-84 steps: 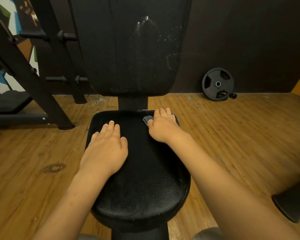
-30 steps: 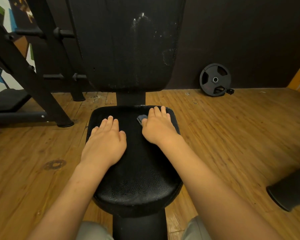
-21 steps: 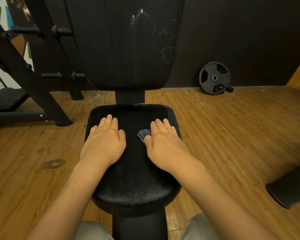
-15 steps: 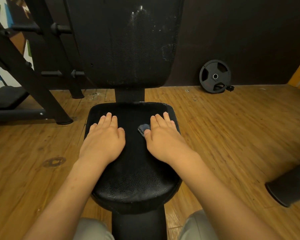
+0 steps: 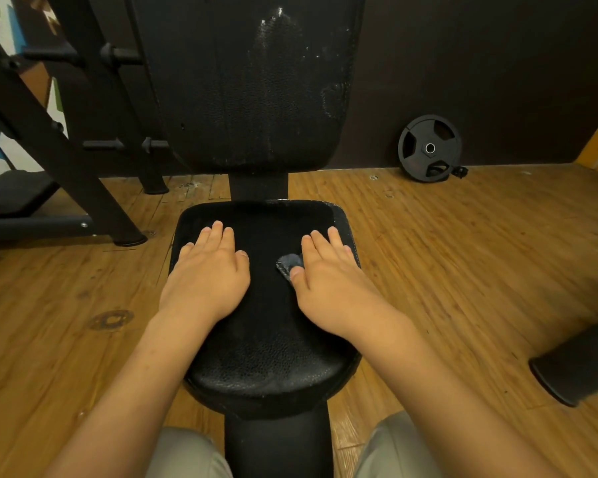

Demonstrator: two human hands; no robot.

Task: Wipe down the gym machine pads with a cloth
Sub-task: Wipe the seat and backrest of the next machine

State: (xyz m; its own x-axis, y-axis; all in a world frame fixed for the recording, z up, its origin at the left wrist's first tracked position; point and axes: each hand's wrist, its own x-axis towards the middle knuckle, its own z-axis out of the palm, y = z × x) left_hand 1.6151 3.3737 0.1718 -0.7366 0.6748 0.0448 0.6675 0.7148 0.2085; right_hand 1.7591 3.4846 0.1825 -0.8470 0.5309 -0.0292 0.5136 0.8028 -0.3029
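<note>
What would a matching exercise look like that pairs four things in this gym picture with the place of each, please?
Things
1. cloth
2. left hand
3. weight plate
4. back pad

Places
A. flat on the left part of the seat pad
B. upright behind the seat pad, with whitish marks
C. standing on the floor against the dark wall
D. under the right hand, showing beside the thumb

Pairs: 1-D, 2-A, 3-C, 4-B

The single head view looks forward and steeply down, close over the seat pad (image 5: 266, 357). The back pad (image 5: 249, 81) stands at twelve o'clock, the weight plate (image 5: 428, 148) at two.
</note>
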